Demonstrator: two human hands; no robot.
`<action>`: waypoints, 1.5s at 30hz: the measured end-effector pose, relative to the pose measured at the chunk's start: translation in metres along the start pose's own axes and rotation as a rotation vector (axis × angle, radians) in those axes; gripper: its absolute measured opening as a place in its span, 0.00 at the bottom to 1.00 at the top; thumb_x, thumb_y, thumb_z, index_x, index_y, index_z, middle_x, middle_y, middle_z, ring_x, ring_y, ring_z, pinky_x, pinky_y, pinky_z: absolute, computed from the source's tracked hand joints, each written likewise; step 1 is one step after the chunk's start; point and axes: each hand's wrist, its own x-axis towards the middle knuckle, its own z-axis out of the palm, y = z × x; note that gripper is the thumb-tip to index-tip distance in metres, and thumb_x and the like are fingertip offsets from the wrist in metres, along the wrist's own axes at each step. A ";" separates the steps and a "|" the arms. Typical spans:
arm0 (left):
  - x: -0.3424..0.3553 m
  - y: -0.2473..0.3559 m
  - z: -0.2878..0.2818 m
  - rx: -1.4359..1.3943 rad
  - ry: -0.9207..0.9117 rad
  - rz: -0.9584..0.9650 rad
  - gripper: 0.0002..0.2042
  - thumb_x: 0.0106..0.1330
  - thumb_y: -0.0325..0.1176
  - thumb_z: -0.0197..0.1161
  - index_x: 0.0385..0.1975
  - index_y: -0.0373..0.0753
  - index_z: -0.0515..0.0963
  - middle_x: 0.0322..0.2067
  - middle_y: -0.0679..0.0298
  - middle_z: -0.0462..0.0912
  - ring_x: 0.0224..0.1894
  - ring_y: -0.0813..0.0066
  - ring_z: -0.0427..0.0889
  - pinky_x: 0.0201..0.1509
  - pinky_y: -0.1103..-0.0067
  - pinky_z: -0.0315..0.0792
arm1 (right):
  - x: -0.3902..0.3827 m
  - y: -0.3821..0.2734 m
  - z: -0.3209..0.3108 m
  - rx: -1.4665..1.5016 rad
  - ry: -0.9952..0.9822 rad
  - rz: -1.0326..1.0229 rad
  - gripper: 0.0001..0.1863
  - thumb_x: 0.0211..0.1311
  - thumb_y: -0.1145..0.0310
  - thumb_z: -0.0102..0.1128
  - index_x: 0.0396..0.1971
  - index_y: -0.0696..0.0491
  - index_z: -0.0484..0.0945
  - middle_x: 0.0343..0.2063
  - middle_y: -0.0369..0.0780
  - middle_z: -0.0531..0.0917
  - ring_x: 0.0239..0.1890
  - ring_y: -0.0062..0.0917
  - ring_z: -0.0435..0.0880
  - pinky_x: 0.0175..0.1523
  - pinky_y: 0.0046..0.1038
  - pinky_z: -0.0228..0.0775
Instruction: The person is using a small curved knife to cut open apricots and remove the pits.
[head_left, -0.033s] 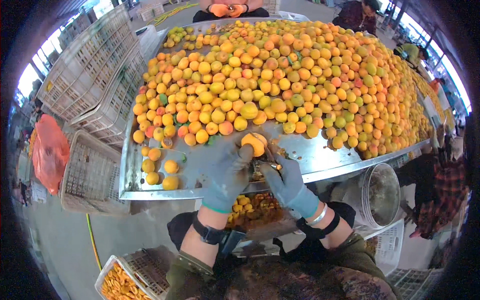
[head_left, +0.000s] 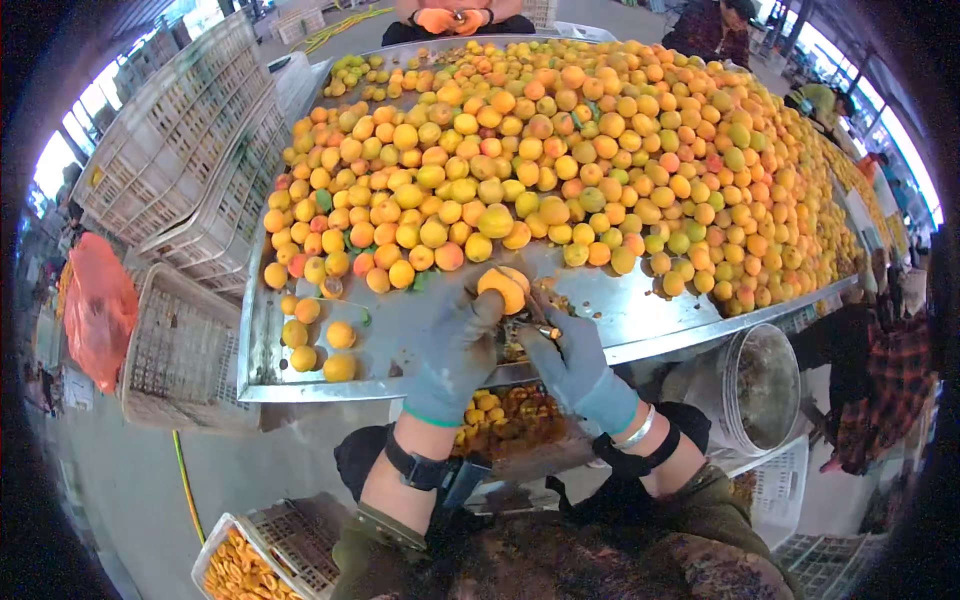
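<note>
Over the near edge of the metal table (head_left: 640,345), my left hand (head_left: 452,350) is closed around an orange apricot (head_left: 505,286), held up between thumb and fingers. Close to its right, my right hand (head_left: 582,365) grips a small slim tool (head_left: 548,331) with a brassy end; its working tip is hidden near the fruit, and I cannot tell its exact kind. Both hands wear grey, stained gloves. Beyond them spreads a large heap of apricots (head_left: 600,150), yellow to orange with some greenish ones. A few loose apricots (head_left: 341,334) lie to the left.
Below the table edge, a container holds apricot pieces (head_left: 500,415). Stacked plastic crates (head_left: 170,130) and another crate (head_left: 185,350) stand left. A crate of halved apricots (head_left: 245,565) is at lower left, a white bucket (head_left: 765,390) at right. Across the table, another person's orange-gloved hands (head_left: 452,20) show.
The whole view has shifted very slightly. Both hands keep their hold on the apricot and the tool.
</note>
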 end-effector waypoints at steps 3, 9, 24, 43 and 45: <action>0.000 0.020 -0.008 0.154 -0.100 -0.055 0.20 0.48 0.29 0.63 0.44 0.32 0.74 0.36 0.61 0.79 0.38 0.70 0.78 0.44 0.78 0.73 | 0.005 -0.005 -0.011 -0.065 -0.135 0.001 0.17 0.58 0.63 0.56 0.40 0.62 0.74 0.18 0.48 0.77 0.21 0.41 0.77 0.27 0.36 0.66; 0.015 0.051 -0.039 0.811 -0.430 -0.067 0.20 0.46 0.28 0.66 0.42 0.31 0.75 0.37 0.61 0.79 0.36 0.72 0.79 0.43 0.79 0.73 | 0.001 0.020 -0.013 -0.132 -0.328 0.013 0.15 0.57 0.64 0.58 0.36 0.63 0.75 0.17 0.44 0.76 0.20 0.25 0.75 0.28 0.28 0.65; 0.011 0.049 -0.039 0.944 -0.465 -0.184 0.19 0.45 0.29 0.70 0.39 0.34 0.77 0.34 0.64 0.81 0.37 0.76 0.79 0.40 0.78 0.74 | 0.005 0.019 -0.013 -0.038 -0.344 -0.117 0.13 0.60 0.65 0.54 0.32 0.61 0.77 0.19 0.38 0.78 0.20 0.20 0.75 0.27 0.23 0.65; -0.006 0.050 -0.016 0.584 -0.413 -0.293 0.13 0.49 0.31 0.66 0.33 0.32 0.79 0.30 0.66 0.79 0.34 0.80 0.76 0.38 0.84 0.71 | 0.012 -0.019 -0.050 0.214 -0.614 0.395 0.15 0.56 0.58 0.58 0.23 0.57 0.78 0.12 0.32 0.73 0.13 0.14 0.68 0.19 0.18 0.58; -0.006 0.053 -0.008 0.633 -0.408 -0.264 0.11 0.49 0.32 0.67 0.31 0.32 0.79 0.27 0.67 0.79 0.30 0.80 0.76 0.36 0.83 0.71 | 0.006 -0.001 -0.046 0.220 -0.507 0.297 0.15 0.58 0.58 0.57 0.26 0.57 0.77 0.13 0.32 0.73 0.14 0.13 0.68 0.20 0.19 0.59</action>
